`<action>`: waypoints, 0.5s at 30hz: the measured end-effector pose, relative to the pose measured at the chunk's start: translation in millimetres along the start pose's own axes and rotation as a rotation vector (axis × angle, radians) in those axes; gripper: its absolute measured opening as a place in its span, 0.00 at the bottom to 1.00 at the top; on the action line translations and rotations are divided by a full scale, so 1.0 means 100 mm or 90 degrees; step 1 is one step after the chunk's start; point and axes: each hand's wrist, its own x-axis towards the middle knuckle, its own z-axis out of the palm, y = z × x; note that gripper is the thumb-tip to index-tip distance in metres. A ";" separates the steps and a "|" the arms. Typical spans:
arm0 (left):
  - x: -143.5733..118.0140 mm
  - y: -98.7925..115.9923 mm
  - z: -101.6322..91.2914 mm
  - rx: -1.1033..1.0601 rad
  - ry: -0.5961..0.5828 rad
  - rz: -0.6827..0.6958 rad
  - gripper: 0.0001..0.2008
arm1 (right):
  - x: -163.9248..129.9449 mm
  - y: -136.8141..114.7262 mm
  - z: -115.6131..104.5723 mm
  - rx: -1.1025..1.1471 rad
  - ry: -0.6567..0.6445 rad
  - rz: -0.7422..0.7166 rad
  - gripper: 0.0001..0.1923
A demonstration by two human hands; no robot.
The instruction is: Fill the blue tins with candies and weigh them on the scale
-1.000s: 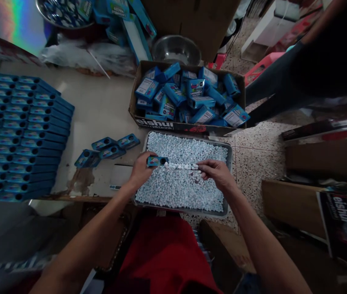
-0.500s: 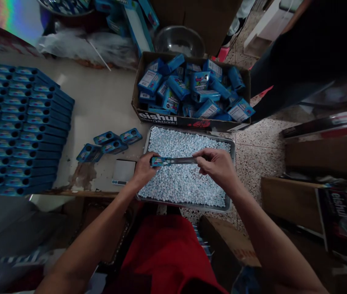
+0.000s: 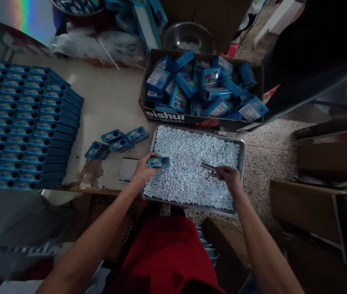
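Note:
My left hand [image 3: 143,169] is closed around a small blue candy box [image 3: 155,162] with a dark round hole in its top. It holds the box over the left side of a metal tray [image 3: 242,161] filled with small pale blue and white candies [image 3: 182,183]. On the right side, my right hand [image 3: 230,176] grips a narrow metal scoop [image 3: 208,166], its tip pointing left just at the candies. Whether the tip is sunk in them I cannot tell. A small flat scale [image 3: 127,169] lies beside my left hand, with several loose blue boxes [image 3: 121,145] behind it.
Behind the tray stands an open carton [image 3: 165,117] heaped with blue boxes. Rows of stacked blue boxes [image 3: 23,126] fill the table's left. A metal bowl [image 3: 188,37] and a plastic bag [image 3: 106,47] are at the back. Brown cartons [image 3: 304,208] stand right; a person in dark clothes is back right.
The scoop's tip has left the box's hole, and my right hand has moved right and lower with it over the candies. My left hand still holds the box. The whole view has shifted slightly.

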 end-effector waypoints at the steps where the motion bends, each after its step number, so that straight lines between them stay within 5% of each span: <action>1: 0.00 0.00 0.00 0.003 0.014 -0.001 0.22 | 0.02 0.05 0.17 0.020 -0.028 0.010 0.21; 4: 0.02 0.00 -0.03 0.045 0.020 0.016 0.22 | -0.01 0.04 0.43 0.069 -0.071 0.038 0.23; 11: 0.04 0.02 -0.11 0.147 0.023 0.064 0.20 | -0.38 -0.35 -0.02 0.118 -0.153 0.082 0.23; 15: -0.01 0.05 -0.08 0.180 0.004 0.077 0.18 | -0.48 -0.74 0.15 0.149 -0.234 0.061 0.21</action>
